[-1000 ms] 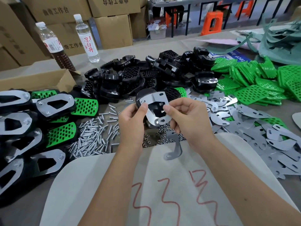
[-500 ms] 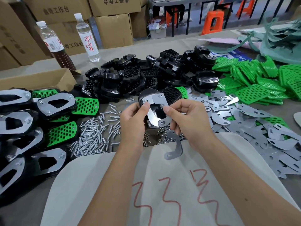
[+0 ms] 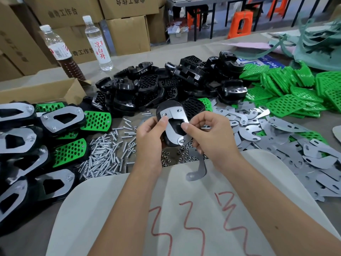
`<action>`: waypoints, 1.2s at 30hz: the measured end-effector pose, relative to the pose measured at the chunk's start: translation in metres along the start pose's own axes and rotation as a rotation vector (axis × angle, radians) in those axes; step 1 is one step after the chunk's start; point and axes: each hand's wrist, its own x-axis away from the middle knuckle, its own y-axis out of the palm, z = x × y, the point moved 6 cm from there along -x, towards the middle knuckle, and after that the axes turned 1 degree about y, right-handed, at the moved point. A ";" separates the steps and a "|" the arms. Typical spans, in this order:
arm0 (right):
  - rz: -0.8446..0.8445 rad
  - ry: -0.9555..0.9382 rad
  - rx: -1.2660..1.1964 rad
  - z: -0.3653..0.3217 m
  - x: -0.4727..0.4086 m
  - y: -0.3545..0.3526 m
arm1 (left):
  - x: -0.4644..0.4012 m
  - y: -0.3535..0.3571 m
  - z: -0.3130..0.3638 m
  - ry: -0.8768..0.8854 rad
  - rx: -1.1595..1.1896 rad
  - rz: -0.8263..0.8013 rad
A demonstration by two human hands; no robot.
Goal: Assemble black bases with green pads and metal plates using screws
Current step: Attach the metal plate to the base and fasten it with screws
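My left hand point(image 3: 150, 137) grips a black base point(image 3: 167, 108) from its left side, thumb pressed on the metal plate point(image 3: 174, 124) that lies on it. My right hand point(image 3: 210, 134) pinches the plate's right edge near a screw point(image 3: 182, 140) at its lower end. Two more screws sit in the plate's upper corners. Loose black bases point(image 3: 166, 85) are heaped behind, green pads point(image 3: 287, 89) at the right, loose plates point(image 3: 287, 145) right of my hands, screws point(image 3: 107, 156) left of them, nuts point(image 3: 177, 156) below.
Finished assemblies point(image 3: 36, 145) are stacked along the left edge. An open cardboard box point(image 3: 42, 91) and two bottles point(image 3: 97, 41) stand at the back left. A single plate point(image 3: 198, 170) lies on the white cloth point(image 3: 184, 209) over my lap.
Both hands and the base with its plate have hardly shifted; the assembly has tilted slightly and my right fingers have moved lower along the plate's right edge.
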 end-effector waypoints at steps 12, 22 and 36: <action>-0.050 -0.029 0.041 -0.006 0.002 0.003 | 0.002 0.005 0.000 0.012 -0.066 -0.053; -0.105 -0.050 0.055 -0.010 0.007 0.009 | 0.001 0.004 0.001 0.066 -0.082 -0.080; -0.495 -0.177 0.991 -0.016 0.002 0.000 | -0.015 -0.026 -0.002 -0.060 0.087 0.195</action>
